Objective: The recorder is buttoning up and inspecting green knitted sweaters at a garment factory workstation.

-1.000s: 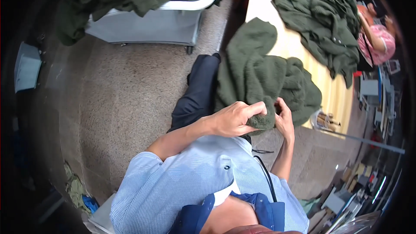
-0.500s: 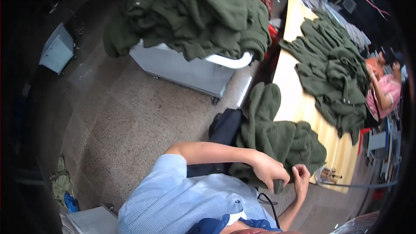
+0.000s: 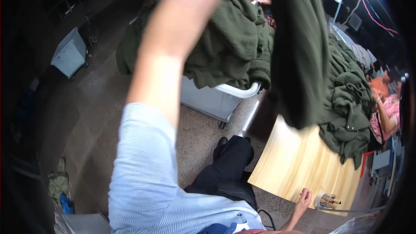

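My left forearm [image 3: 167, 43] reaches up across the view, and its hand is cut off by the top edge. A dark green knitted garment [image 3: 305, 52] hangs in the air right of that arm, blurred by motion, over the far part of the pale wooden table [image 3: 286, 160]. What holds it up lies out of the picture. My right hand [image 3: 305, 196] is at the table's near edge with its fingers curled in; anything inside them is hidden. Beside it stands a small round container [image 3: 320, 201] with brownish stick-like pieces.
A grey wheeled cart [image 3: 212, 99] ahead is heaped with green knitwear [image 3: 234, 39]. More green garments [image 3: 346, 99] lie along the table's right side. People sit beyond it, one in a pink top [image 3: 385, 117]. Another grey cart [image 3: 69, 54] stands far left.
The green garment near my lap has gone up into the air over the table. My left arm has swung upward, its hand leaving the view. My right hand has moved slightly down, fingers now curled.
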The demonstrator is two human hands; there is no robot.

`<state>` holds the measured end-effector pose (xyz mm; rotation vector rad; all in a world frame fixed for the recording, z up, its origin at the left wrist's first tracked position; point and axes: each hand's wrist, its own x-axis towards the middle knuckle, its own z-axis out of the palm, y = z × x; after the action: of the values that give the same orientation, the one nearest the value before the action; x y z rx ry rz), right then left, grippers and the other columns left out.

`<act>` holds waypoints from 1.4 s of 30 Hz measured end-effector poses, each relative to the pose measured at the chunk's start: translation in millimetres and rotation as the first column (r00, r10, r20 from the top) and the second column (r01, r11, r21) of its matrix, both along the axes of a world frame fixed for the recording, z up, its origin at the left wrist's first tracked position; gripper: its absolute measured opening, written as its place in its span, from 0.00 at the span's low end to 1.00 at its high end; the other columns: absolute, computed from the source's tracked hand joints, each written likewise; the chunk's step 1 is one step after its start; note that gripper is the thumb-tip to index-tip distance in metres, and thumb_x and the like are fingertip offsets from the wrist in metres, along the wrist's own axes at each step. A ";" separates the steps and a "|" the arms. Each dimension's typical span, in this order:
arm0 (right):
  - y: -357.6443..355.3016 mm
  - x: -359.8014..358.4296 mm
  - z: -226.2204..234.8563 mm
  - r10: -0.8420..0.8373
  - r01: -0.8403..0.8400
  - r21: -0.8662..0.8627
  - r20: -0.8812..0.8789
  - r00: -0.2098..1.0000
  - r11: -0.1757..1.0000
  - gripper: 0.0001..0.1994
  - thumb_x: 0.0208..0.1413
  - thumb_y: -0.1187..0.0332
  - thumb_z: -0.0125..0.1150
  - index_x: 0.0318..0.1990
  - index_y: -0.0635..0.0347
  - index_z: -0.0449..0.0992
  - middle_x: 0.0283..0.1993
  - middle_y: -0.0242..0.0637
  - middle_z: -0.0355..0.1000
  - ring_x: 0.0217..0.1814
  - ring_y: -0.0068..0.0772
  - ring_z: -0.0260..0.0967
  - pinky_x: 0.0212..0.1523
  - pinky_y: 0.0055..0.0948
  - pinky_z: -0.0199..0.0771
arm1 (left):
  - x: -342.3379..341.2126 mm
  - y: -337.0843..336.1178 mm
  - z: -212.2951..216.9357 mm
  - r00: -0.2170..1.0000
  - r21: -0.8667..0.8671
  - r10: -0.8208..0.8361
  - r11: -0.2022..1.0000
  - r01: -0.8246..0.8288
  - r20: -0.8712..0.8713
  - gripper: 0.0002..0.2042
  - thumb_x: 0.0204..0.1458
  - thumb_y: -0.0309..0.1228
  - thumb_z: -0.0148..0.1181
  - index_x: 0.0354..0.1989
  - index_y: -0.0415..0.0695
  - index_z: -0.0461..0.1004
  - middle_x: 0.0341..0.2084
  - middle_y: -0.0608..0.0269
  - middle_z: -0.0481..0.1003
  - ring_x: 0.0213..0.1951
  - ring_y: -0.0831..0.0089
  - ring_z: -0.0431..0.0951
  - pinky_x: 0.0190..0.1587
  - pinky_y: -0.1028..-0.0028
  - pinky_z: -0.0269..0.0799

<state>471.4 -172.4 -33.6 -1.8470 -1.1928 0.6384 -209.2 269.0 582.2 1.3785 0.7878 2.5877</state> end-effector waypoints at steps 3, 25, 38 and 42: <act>1.4 -28.6 -1.4 0.021 -0.021 0.008 0.036 0.999 1.000 0.14 0.80 0.60 0.63 0.48 0.65 0.81 0.44 0.32 0.76 0.44 0.27 0.72 0.47 0.30 0.75 | -112.5 -75.3 46.4 0.834 0.002 0.546 0.837 -0.548 0.077 0.23 0.64 0.35 0.76 0.62 0.36 0.81 0.58 0.45 0.85 0.56 0.56 0.86 0.62 0.58 0.81; 61.6 -112.9 36.1 0.183 -0.218 0.028 0.447 0.876 0.975 0.11 0.62 0.68 0.76 0.45 0.65 0.82 0.48 0.50 0.75 0.56 0.57 0.75 0.59 0.48 0.76 | -437.3 -134.8 -308.1 0.276 -0.335 0.661 0.040 -0.941 -0.698 0.33 0.56 0.61 0.79 0.55 0.42 0.89 0.50 0.44 0.89 0.53 0.43 0.89 0.58 0.47 0.82; 158.1 -31.1 15.9 0.127 -0.166 0.072 0.379 0.917 0.983 0.25 0.60 0.60 0.78 0.62 0.60 0.82 0.65 0.50 0.74 0.70 0.57 0.71 0.74 0.50 0.73 | -290.6 -177.3 -361.7 -0.038 0.224 0.528 0.292 -0.930 -0.848 0.29 0.68 0.48 0.73 0.74 0.51 0.79 0.77 0.44 0.71 0.78 0.44 0.71 0.77 0.47 0.68; 183.1 -17.0 1.0 -0.019 -0.058 0.114 0.576 0.818 0.992 0.21 0.65 0.61 0.74 0.62 0.58 0.83 0.64 0.49 0.75 0.69 0.55 0.72 0.71 0.49 0.73 | -121.2 -205.2 -441.6 0.278 -0.068 0.265 0.600 -0.797 -0.923 0.24 0.69 0.36 0.72 0.72 0.49 0.80 0.79 0.45 0.68 0.78 0.45 0.69 0.79 0.48 0.65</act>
<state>454.4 10.7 -32.5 -1.9823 -1.5967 -0.0159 -330.4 63.8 140.6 2.4674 2.3372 1.3955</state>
